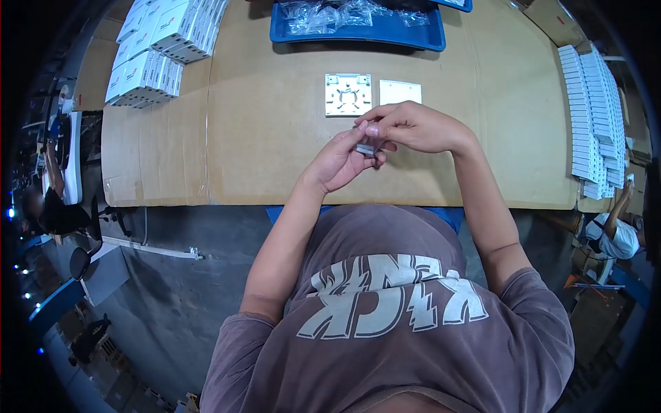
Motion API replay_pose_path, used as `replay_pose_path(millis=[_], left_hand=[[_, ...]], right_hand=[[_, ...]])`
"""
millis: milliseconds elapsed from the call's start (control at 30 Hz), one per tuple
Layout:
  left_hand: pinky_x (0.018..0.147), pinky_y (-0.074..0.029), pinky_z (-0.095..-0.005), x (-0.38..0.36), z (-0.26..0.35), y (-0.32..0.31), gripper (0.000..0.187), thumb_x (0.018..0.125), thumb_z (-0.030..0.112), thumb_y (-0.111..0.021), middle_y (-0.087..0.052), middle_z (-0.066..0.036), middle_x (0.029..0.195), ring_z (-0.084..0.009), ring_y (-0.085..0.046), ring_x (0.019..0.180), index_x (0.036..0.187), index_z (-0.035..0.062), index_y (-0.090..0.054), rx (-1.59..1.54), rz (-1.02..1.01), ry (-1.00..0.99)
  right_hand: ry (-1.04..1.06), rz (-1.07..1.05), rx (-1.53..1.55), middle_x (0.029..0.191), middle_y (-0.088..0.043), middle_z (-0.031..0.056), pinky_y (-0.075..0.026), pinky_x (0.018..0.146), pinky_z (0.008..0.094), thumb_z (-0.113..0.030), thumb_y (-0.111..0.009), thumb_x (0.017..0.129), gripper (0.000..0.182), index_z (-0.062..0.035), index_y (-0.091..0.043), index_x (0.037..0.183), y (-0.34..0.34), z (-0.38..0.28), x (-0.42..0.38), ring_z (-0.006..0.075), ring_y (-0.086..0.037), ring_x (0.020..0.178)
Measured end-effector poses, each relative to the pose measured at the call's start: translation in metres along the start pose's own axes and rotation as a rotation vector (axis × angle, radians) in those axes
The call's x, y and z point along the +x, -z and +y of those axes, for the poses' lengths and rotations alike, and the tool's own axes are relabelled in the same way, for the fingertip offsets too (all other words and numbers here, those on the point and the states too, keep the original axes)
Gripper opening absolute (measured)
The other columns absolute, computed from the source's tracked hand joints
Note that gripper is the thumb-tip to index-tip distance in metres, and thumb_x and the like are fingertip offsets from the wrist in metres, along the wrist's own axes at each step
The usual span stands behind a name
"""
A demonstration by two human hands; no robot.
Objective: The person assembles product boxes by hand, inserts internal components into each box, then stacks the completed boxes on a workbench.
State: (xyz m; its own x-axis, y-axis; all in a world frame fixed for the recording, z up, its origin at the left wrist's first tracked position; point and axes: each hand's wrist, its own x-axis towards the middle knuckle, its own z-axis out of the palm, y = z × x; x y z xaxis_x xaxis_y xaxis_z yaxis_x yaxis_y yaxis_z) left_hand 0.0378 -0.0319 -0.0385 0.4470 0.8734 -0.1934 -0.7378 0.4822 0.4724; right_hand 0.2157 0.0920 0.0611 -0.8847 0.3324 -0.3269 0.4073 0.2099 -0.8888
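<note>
My left hand (pixel 339 161) and my right hand (pixel 423 129) meet above the front half of the cardboard-covered table. Between their fingers is a small clear plastic bag (pixel 368 147) with something pale in it, too small to make out. My left fingers support it from below, and the right fingertips pinch its upper part. Just beyond the hands lies a white square plastic base (pixel 348 95) with cut-outs and clips showing. To its right, a flat white cover (pixel 400 92) is partly hidden behind my right hand.
A blue tray (pixel 358 41) of small clear bags stands at the back. White boxes (pixel 148 72) are stacked at the left, and more stacked white boxes (pixel 585 113) line the right edge. Other people are at both far sides.
</note>
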Motion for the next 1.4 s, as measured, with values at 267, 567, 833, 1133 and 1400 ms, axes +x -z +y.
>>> replay_pose_path(millis=[267,567,833,1133,1400], left_hand=[[0.088,-0.054,-0.0381,0.0,-0.005,0.004,0.041,0.11,0.036,-0.045,-0.068,-0.013,0.115,-0.0216,-0.066,0.095,0.135,0.0057,-0.055,-0.024,0.041,-0.027],[0.09,-0.054,-0.0372,0.002,-0.003,0.003,0.059,0.112,0.044,-0.039,-0.069,-0.015,0.12,-0.021,-0.066,0.096,0.144,-0.0032,-0.05,-0.064,0.011,0.022],[0.09,-0.054,-0.0377,0.001,-0.001,-0.003,0.063,0.112,0.046,-0.036,-0.069,-0.016,0.119,-0.0222,-0.066,0.093,0.145,-0.0064,-0.049,-0.089,0.038,0.012],[0.089,-0.054,-0.0371,0.0,-0.002,-0.003,0.06,0.112,0.045,-0.04,-0.068,-0.015,0.121,-0.0214,-0.066,0.092,0.145,-0.005,-0.05,-0.094,0.041,0.007],[0.088,-0.054,-0.0372,0.001,-0.001,-0.004,0.06,0.112,0.044,-0.04,-0.068,-0.015,0.122,-0.0215,-0.066,0.092,0.145,-0.0046,-0.049,-0.09,0.04,0.015]], right_hand=[[0.017,-0.023,0.022,0.111,-0.074,0.0119,-0.054,0.084,0.0339,-0.032,-0.055,0.109,0.04,0.0039,-0.072,0.116,-0.008,0.002,0.003,0.0172,-0.068,0.086],[0.171,0.433,-0.04,0.107,-0.076,0.0076,-0.053,0.089,0.0302,-0.021,-0.064,0.104,0.026,-0.0004,-0.075,0.114,0.046,0.02,0.009,0.015,-0.068,0.1],[0.076,1.144,-0.387,0.105,-0.077,0.0118,-0.055,0.086,0.035,-0.018,-0.066,0.097,0.022,-0.0056,-0.075,0.113,0.187,0.053,0.044,0.0244,-0.072,0.095],[-0.196,1.08,-0.749,0.107,-0.077,0.0098,-0.056,0.089,0.0446,-0.022,-0.066,0.092,0.022,-0.0158,-0.078,0.11,0.227,0.062,0.081,0.0328,-0.072,0.101],[0.014,1.286,-0.566,0.1,-0.077,0.0054,-0.055,0.078,0.035,-0.021,-0.073,0.093,0.019,-0.011,-0.078,0.108,0.228,0.075,0.067,0.022,-0.071,0.087]])
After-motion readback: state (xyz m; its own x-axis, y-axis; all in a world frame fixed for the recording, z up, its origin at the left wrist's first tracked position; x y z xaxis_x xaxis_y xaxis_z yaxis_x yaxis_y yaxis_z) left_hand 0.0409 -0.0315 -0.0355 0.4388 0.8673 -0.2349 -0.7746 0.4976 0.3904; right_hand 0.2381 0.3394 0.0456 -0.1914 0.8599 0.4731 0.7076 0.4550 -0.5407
